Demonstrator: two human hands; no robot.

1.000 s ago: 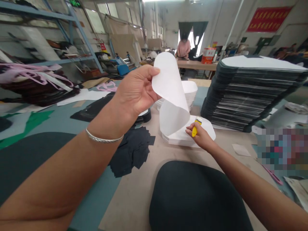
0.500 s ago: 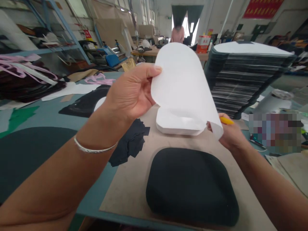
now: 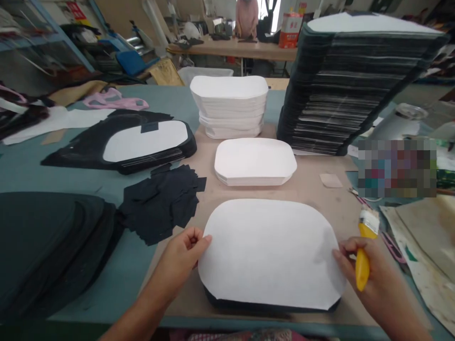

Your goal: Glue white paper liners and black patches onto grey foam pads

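A white rounded sheet (image 3: pixel 272 253) lies over a dark rounded piece (image 3: pixel 273 307), whose edge shows along the bottom. My left hand (image 3: pixel 185 258) pinches the sheet's left edge between thumb and fingers. On the right edge, my right hand (image 3: pixel 369 270) pinches the same sheet and also holds a yellow-handled brush (image 3: pixel 363 260), bristles pointing away. Just beyond is a low stack of white pieces (image 3: pixel 255 158), with a taller white stack (image 3: pixel 231 106) behind it. To the left lies a heap of small dark scraps (image 3: pixel 163 203).
A tall dark stack (image 3: pixel 341 90) rises at the back right, near a metal cup (image 3: pixel 401 123). Dark pieces (image 3: pixel 46 237) lie at the left, below a white-topped dark stack (image 3: pixel 149 142). A person (image 3: pixel 246 19) stands at a far table (image 3: pixel 227 47).
The white sheet has come down from the air, uncurled, onto the dark piece. Both hands have lowered with it. The view has tilted down, and both white stacks now show.
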